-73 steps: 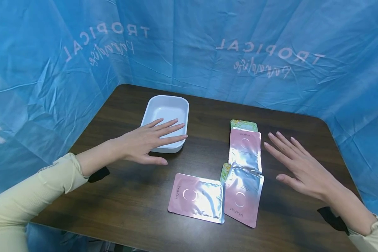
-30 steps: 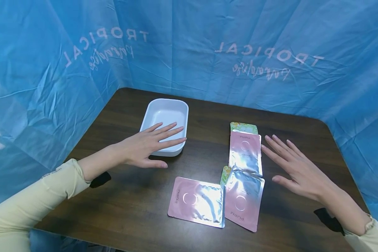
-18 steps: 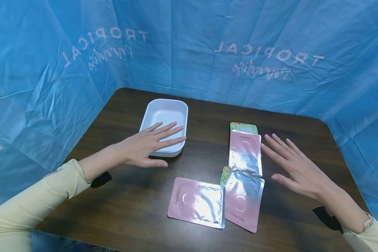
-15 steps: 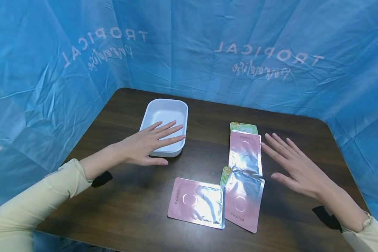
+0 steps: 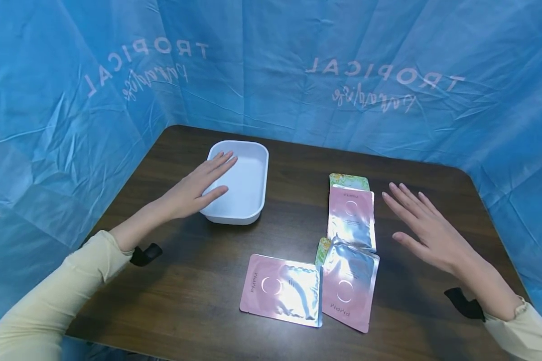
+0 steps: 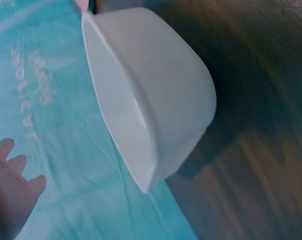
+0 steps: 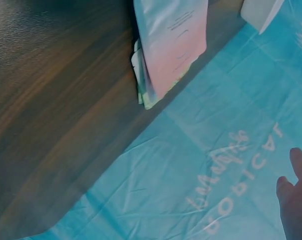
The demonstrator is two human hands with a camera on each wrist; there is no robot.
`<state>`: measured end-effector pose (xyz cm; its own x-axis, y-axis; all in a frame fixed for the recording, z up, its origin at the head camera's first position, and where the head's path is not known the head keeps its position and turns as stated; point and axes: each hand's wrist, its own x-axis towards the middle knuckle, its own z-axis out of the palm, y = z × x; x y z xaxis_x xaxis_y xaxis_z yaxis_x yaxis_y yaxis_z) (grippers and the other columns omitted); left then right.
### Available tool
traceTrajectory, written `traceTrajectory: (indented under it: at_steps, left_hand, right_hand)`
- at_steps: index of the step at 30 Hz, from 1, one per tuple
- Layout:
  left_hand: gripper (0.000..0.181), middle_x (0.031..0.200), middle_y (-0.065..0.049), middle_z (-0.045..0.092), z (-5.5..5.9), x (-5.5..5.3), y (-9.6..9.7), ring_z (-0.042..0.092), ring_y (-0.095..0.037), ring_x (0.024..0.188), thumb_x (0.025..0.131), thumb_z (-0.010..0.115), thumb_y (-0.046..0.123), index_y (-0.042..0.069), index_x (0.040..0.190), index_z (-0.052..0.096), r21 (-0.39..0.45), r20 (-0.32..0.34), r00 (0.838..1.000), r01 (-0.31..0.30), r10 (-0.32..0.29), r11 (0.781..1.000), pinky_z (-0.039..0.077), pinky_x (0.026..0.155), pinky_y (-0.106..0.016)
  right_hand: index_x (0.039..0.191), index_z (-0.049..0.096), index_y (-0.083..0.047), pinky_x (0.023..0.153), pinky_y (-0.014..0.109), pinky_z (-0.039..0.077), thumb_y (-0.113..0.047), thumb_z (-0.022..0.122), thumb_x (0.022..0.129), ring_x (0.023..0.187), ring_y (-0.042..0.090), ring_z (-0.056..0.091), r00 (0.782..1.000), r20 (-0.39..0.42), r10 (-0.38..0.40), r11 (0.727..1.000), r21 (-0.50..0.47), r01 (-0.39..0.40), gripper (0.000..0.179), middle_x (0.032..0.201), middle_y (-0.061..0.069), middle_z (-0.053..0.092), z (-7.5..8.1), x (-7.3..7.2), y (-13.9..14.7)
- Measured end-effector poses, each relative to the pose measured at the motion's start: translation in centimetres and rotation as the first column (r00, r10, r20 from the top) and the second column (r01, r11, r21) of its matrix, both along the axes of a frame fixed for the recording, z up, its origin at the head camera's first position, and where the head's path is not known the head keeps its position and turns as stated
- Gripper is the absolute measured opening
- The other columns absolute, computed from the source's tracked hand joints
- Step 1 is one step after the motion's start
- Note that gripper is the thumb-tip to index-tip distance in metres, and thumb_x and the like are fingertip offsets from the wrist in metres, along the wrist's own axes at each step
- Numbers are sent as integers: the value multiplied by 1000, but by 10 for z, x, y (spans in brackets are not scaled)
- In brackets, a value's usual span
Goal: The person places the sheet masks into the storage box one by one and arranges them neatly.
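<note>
In the head view my left hand [image 5: 194, 190] hovers with straight fingers above the left side of a white rectangular tub [image 5: 239, 195]. My right hand [image 5: 426, 233], fingers extended, is held above the table just right of the packets and holds nothing. Pink-and-silver flat foil sachets marked PMPM lie there: one at the back [image 5: 351, 215], another slanted sachet [image 5: 349, 286] in front of it, and a sideways sachet [image 5: 280, 291] to the left. Green patterned packets [image 5: 349, 180] peek out from beneath. The left wrist view shows the tub [image 6: 166, 75] apart from the fingertips.
A dark wood-grain table [image 5: 189, 296] carries everything. Blue printed cloth [image 5: 271, 65] hangs around its back and sides. Black straps [image 5: 145, 254] sit at both wrists, below pale yellow sleeves [image 5: 68, 281].
My left hand has moved away from me and to the left over the tub, turning so its fingers point farther back. The right hand has risen slightly. Sachets and tub stay put.
</note>
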<state>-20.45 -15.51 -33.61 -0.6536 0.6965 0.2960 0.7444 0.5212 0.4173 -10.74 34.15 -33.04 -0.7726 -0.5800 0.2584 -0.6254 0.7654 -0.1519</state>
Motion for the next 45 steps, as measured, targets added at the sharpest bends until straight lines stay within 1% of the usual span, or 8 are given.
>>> traceTrajectory:
  at_steps: [8, 14, 17, 25, 28, 32, 38, 45]
  left_hand:
    - [57, 152, -12, 19, -18, -11, -17, 14, -24, 138, 101, 43, 28, 11, 150, 21, 230, 198, 971, -181, 136, 956, 18, 106, -50]
    - [53, 149, -23, 21, -12, -5, -17, 20, -37, 135, 101, 42, 15, -6, 145, 21, 310, 359, 917, -291, 172, 905, 24, 103, -54]
    - [53, 148, -24, 23, -19, -10, -22, 23, -38, 133, 100, 45, 10, -8, 144, 23, 302, 422, 886, -335, 190, 893, 26, 103, -52]
    - [63, 151, -20, 17, -54, -31, -39, 23, -40, 133, 99, 50, 18, 0, 148, 16, 144, 536, 807, -378, 249, 914, 27, 101, -54]
    - [64, 151, -21, 17, -60, -32, -41, 25, -41, 132, 99, 50, 19, 2, 149, 14, 135, 566, 790, -369, 235, 919, 28, 101, -54]
    - [65, 150, -23, 16, -65, -32, -42, 24, -41, 132, 99, 49, 19, 2, 149, 12, 137, 594, 776, -358, 212, 924, 28, 101, -53]
    - [67, 152, -23, 9, -66, -30, -41, 17, -39, 135, 99, 49, 17, 2, 149, 7, 131, 632, 749, -357, 200, 925, 23, 104, -51]
    - [68, 152, -24, 4, -66, -31, -42, 14, -41, 135, 99, 48, 11, 0, 149, 4, 151, 664, 731, -341, 160, 928, 22, 104, -53]
  right_hand:
    - [151, 19, -17, 109, 44, -2, -38, 51, 93, 140, 26, 5, 997, 29, -68, 997, -37, 69, 69, 155, 7, 11, -10, -4, 13]
    - [151, 17, -18, 109, 43, -2, -34, 51, 94, 140, 22, 5, 990, 52, -132, 989, -62, 135, 69, 154, 7, 12, -22, -8, 23]
    - [152, 15, -18, 110, 43, -1, -30, 51, 95, 140, 23, 7, 982, 73, -175, 980, -87, 181, 68, 154, 9, 12, -29, -10, 29]
    - [152, 15, -17, 103, 60, 14, -28, 50, 98, 136, 37, 16, 913, 225, -340, 904, -190, 383, 65, 153, 13, 14, -46, -14, 41]
    - [149, 24, -8, 95, 64, 26, -26, 50, 99, 127, 45, 30, 885, 246, -394, 861, -236, 449, 59, 146, 23, 26, -52, -15, 46]
    - [139, 38, 3, 80, 56, 42, -23, 47, 99, 103, 44, 51, 864, 255, -433, 818, -291, 496, 48, 124, 29, 47, -61, -17, 49]
    - [133, 43, 8, 65, 37, 45, -22, 46, 100, 90, 40, 56, 843, 315, -437, 805, -281, 522, 44, 113, 29, 54, -69, -18, 49]
    - [128, 45, 9, 72, 50, 48, -24, 43, 101, 89, 41, 59, 794, 437, -422, 801, -231, 553, 43, 108, 30, 56, -78, -22, 37]
